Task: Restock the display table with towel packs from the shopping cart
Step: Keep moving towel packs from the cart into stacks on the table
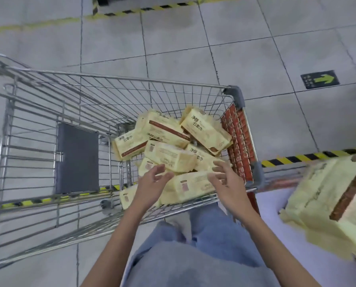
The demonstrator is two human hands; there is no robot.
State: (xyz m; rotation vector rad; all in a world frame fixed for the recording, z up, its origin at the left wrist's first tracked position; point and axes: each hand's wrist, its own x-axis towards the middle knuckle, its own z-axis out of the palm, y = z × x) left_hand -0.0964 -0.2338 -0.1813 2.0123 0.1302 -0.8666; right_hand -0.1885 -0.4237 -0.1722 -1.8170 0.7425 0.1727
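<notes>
Several pale yellow towel packs (169,154) with brown stripes lie heaped in the right end of a wire shopping cart (119,77). My left hand (152,185) and my right hand (226,179) both hover over the heap with fingers loosely spread, one on each side of a long pack (191,187) at the near edge. Neither hand holds anything. On the display table (270,204) at the right lie more yellow towel packs (334,204), partly cut off by the frame edge.
A grey fold-down seat panel (76,158) stands in the cart's left part. The cart's red handle (241,141) runs along its right end. Yellow-black hazard tape (309,156) and a green arrow sign (320,79) mark the tiled floor. My legs in blue jeans (193,255) are below.
</notes>
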